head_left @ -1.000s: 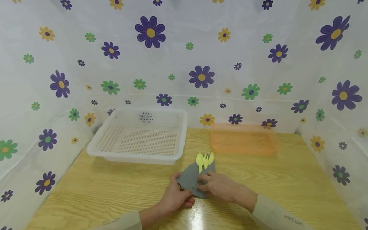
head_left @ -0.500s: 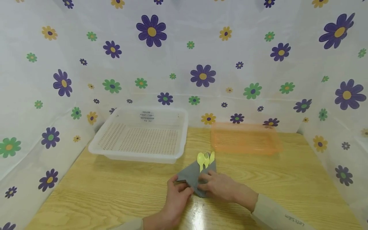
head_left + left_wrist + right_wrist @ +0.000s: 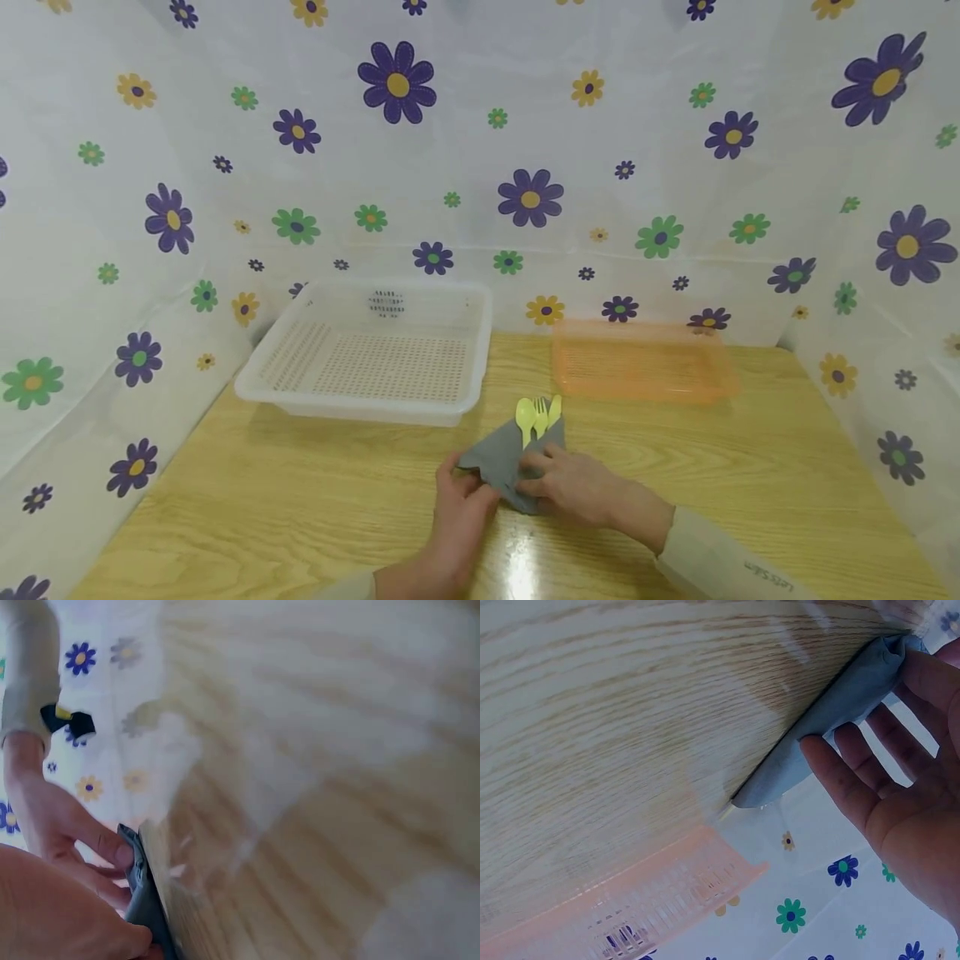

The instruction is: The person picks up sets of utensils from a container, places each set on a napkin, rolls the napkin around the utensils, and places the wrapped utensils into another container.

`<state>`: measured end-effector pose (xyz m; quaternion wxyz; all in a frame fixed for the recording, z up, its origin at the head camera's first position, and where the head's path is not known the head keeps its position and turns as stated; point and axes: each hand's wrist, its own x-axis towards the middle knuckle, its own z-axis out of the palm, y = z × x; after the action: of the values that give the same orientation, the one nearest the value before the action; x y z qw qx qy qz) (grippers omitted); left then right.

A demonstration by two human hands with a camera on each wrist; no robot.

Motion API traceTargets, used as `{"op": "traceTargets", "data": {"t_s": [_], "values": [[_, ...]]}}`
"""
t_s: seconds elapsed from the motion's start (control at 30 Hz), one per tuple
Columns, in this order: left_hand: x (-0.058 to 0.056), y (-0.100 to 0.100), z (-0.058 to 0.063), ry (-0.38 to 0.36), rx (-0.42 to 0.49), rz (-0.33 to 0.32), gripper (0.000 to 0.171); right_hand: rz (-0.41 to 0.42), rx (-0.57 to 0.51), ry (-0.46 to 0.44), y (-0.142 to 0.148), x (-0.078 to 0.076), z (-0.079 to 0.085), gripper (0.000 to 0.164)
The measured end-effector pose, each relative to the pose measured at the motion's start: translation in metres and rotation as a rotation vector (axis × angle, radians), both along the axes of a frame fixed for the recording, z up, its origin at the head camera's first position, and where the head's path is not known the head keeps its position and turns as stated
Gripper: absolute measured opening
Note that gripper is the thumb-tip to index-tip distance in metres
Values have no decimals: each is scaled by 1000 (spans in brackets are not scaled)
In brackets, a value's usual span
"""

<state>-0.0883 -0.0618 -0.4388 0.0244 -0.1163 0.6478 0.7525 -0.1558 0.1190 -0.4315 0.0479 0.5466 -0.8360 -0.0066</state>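
Observation:
A grey cloth napkin point(image 3: 498, 458) lies folded into a pointed pocket. The heads of a yellow spoon point(image 3: 525, 412), fork point(image 3: 540, 410) and knife point(image 3: 555, 410) stick out of its far end; their lower parts are hidden in the cloth. My left hand point(image 3: 459, 517) pinches the napkin's left edge, thumb near the bottom tip and forefinger by the left corner. From the right, my right hand point(image 3: 573, 485) presses the folded side with its fingers. In the right wrist view these fingers point(image 3: 836, 776) lie fairly straight along the rolled cloth.
A white perforated basket point(image 3: 360, 410) stands at the back left of the wooden table point(image 3: 300, 492). Toward the back right is a low orange basket point(image 3: 645, 390). Flower-printed sheeting point(image 3: 457, 150) surrounds the table at the back and sides.
My left hand has turned more upright, and its lower fingers have drawn in from beneath the napkin. The napkin's lower left edge is now lifted and bent. My right hand stays in place.

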Motion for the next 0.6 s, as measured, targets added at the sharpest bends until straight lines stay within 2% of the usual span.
{"op": "traceTargets", "data": {"t_s": [0.13,0.27,0.37,0.47,0.6], "values": [[-8,0,1,-45,76,58,90,1,-6,11,1,0,0,32],[-14,0,1,-49,154,37,96,2,-7,12,1,0,-1,31],[-16,0,0,-57,185,5,91,3,-7,16,1,0,-1,30],[-18,-1,-2,-75,154,-58,74,4,-6,16,0,0,-1,31],[-22,-6,-5,-71,-17,-183,50,-4,1,7,0,0,-1,32]]}}
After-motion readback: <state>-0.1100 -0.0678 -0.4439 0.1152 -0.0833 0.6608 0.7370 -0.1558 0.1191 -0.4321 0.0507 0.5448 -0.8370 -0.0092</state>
